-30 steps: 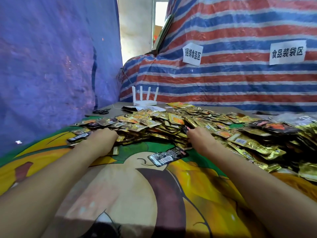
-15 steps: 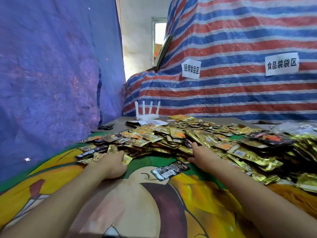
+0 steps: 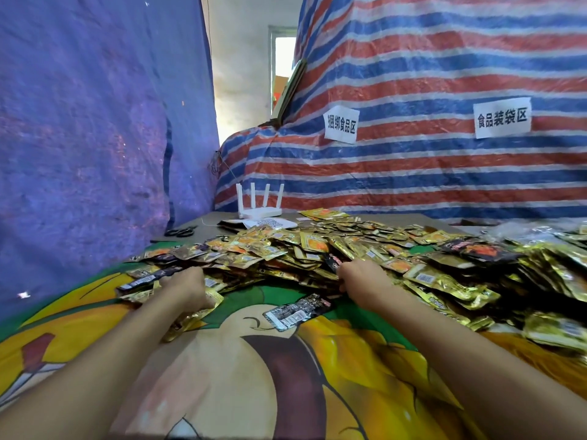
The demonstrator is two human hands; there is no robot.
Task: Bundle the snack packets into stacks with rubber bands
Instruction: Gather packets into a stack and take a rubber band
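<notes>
A wide heap of gold snack packets (image 3: 317, 249) covers the far half of the cartoon-print table cloth (image 3: 254, 376). My left hand (image 3: 187, 285) lies on the heap's near left edge, knuckles up, fingers curled over a few gold packets (image 3: 193, 315) that stick out beneath it. At the near middle edge my right hand (image 3: 362, 279) has its fingertips buried among the packets, so its grip is hidden. One black packet (image 3: 298, 311) lies alone on the cloth between my hands. No rubber band shows.
A white router (image 3: 259, 206) and a printed sheet (image 3: 270, 223) sit behind the heap, with black scissors (image 3: 181, 231) at the far left. A blue tarp (image 3: 79, 154) walls the left and a striped tarp (image 3: 444, 169) the back. More packets are piled at the right (image 3: 556, 281).
My left hand has drawn back toward me, dragging a few gold packets out of the heap. The right hand has stayed at the heap's edge. The camera has tilted up.
</notes>
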